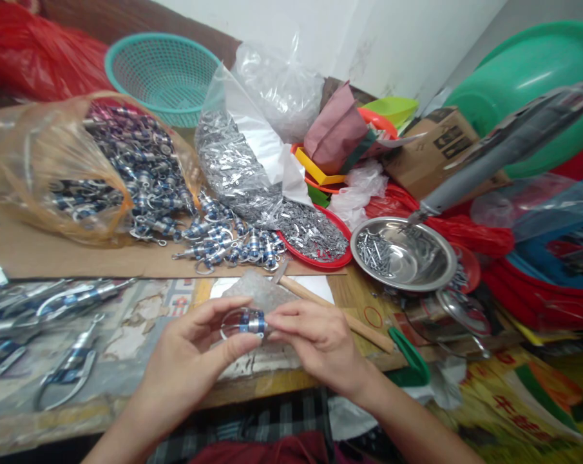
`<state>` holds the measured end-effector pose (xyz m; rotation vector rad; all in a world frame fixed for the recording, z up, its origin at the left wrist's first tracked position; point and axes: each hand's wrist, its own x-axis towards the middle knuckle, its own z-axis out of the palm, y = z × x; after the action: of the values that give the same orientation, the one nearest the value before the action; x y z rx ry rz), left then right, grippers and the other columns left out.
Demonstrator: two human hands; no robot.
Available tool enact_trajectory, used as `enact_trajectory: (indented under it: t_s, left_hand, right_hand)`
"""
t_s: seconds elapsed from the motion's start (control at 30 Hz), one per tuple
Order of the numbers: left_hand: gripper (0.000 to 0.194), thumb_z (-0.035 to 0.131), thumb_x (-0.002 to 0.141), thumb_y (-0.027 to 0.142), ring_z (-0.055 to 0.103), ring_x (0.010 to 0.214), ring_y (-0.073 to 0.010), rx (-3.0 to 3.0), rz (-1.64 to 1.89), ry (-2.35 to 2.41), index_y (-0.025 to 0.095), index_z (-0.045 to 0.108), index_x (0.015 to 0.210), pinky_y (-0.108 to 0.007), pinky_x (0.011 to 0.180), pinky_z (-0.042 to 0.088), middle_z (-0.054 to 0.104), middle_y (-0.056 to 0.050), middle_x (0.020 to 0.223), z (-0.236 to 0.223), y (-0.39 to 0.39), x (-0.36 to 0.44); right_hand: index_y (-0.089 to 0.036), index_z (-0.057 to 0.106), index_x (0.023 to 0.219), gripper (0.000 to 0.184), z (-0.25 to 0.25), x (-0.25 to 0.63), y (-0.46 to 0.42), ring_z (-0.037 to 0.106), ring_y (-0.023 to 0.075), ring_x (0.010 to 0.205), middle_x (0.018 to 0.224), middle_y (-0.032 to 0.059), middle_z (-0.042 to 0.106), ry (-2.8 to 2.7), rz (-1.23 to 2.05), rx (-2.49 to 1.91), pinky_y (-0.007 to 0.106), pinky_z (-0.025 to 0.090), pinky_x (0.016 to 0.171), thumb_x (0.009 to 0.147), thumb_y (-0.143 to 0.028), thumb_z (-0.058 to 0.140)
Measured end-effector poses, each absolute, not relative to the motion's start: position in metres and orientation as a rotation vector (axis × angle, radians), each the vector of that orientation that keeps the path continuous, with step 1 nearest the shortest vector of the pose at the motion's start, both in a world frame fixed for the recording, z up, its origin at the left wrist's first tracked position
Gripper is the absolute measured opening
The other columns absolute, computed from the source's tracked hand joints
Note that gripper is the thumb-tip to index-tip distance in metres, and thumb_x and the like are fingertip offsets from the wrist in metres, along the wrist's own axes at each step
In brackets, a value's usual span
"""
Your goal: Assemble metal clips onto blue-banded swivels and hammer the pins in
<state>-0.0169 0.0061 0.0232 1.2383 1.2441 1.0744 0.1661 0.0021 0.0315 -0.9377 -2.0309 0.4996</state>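
The left hand (pixel 189 345) is partly closed, thumb and fingers curved round a blue-banded metal fitting (pixel 253 321) above the work surface, while the right hand (pixel 323 335) has its fingertips pinched together at the fitting's near-hidden end. It looks light, stiff and hardly fragile, though its smooth, shiny metal may slip — the ribbed barrel should give a surer hold than the thin curved arm. Beyond lie a rough grey block (pixel 256 289), a wooden-handled hammer (pixel 313 296), a glinting heap of similar fittings (pixel 216 241) and a smooth steel bowl (pixel 424 258) of loose pins.
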Motion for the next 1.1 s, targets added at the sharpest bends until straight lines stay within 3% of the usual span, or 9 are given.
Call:
enact_trajectory:
  t_s: [0.07,0.13,0.2,0.27,0.53,0.7,0.83,0.93,1.1]
  left_hand:
    - [0.049,0.079,0.055,0.028,0.068,0.084,-0.0224,1.117,1.111,1.189,0.024,0.065,0.101,-0.030,0.071,0.057,0.073,-0.003,0.094,0.017,0.004,-0.013]
    - [0.055,0.078,0.058,0.030,0.066,0.093,-0.0231,1.044,1.103,1.166,0.023,0.059,0.109,-0.031,0.074,0.057,0.071,-0.005,0.098,0.011,0.001,-0.009]
    - [0.060,0.076,0.060,0.034,0.064,0.096,-0.0243,0.982,1.064,1.167,0.020,0.055,0.115,-0.034,0.076,0.056,0.071,-0.006,0.095,0.009,0.000,-0.007]
    - [0.067,0.076,0.060,0.036,0.064,0.097,-0.0248,0.940,1.017,1.191,0.018,0.050,0.119,-0.035,0.078,0.056,0.070,-0.007,0.093,0.011,-0.001,-0.005]
    - [0.073,0.077,0.056,0.036,0.068,0.082,-0.0233,0.928,0.920,1.232,0.018,0.045,0.119,-0.038,0.078,0.054,0.070,-0.005,0.082,0.021,0.001,-0.003]
    - [0.072,0.077,0.057,0.032,0.070,0.075,-0.0208,0.882,0.883,1.197,0.020,0.043,0.119,-0.032,0.072,0.055,0.070,-0.002,0.078,0.024,0.001,-0.003]
    - [0.070,0.077,0.056,0.030,0.070,0.072,-0.0196,0.828,0.946,1.160,0.020,0.042,0.116,-0.031,0.070,0.055,0.069,0.001,0.072,0.021,0.003,-0.003]
    - [0.070,0.077,0.056,0.029,0.069,0.069,-0.0199,0.817,0.958,1.123,0.022,0.041,0.115,-0.032,0.067,0.054,0.068,0.002,0.072,0.017,0.006,-0.005]
    - [0.066,0.077,0.057,0.025,0.068,0.068,-0.0162,0.781,0.955,1.094,0.022,0.043,0.112,-0.027,0.065,0.052,0.066,0.003,0.071,0.013,0.008,-0.007]
  right_hand:
    - [-0.018,0.072,0.090,0.015,0.035,0.166,0.003,0.067,0.0131,0.071,0.080,0.0056,0.072,-1.982,0.639,-0.989,0.021,0.054,0.065,0.078,-0.017,0.062]
    - [-0.019,0.073,0.086,0.012,0.038,0.173,0.013,0.067,0.0134,0.072,0.078,0.0039,0.072,-2.027,0.697,-1.049,0.022,0.054,0.065,0.077,-0.022,0.065]
    - [-0.021,0.072,0.087,0.014,0.040,0.188,0.033,0.066,0.0136,0.078,0.084,0.0025,0.072,-2.097,0.537,-1.305,0.023,0.053,0.071,0.081,-0.025,0.061]
    - [-0.022,0.070,0.094,0.020,0.039,0.207,0.062,0.065,0.0143,0.088,0.096,0.0038,0.071,-2.070,0.177,-1.743,0.026,0.050,0.081,0.086,-0.023,0.052]
    - [-0.009,0.070,0.086,0.021,0.021,0.232,0.140,0.063,0.0305,0.095,0.095,0.0213,0.068,-2.085,0.056,-2.237,0.037,0.046,0.083,0.069,-0.005,0.058]
    - [-0.012,0.068,0.093,0.033,0.023,0.236,0.150,0.063,0.0305,0.094,0.094,0.0171,0.069,-2.111,0.142,-2.186,0.035,0.047,0.083,0.061,-0.005,0.065]
    - [-0.012,0.069,0.087,0.021,0.032,0.242,0.141,0.065,0.0237,0.085,0.085,0.0116,0.071,-2.038,0.235,-2.049,0.032,0.049,0.079,0.071,-0.009,0.056]
    - [-0.014,0.067,0.092,0.021,0.043,0.226,0.112,0.066,0.0157,0.071,0.079,0.0063,0.071,-2.004,0.383,-1.901,0.026,0.052,0.067,0.081,-0.017,0.051]
    - [-0.015,0.068,0.073,0.007,0.051,0.180,0.050,0.061,0.0111,0.061,0.068,0.0017,0.067,-2.038,0.851,-1.262,0.021,0.048,0.057,0.075,-0.016,0.061]
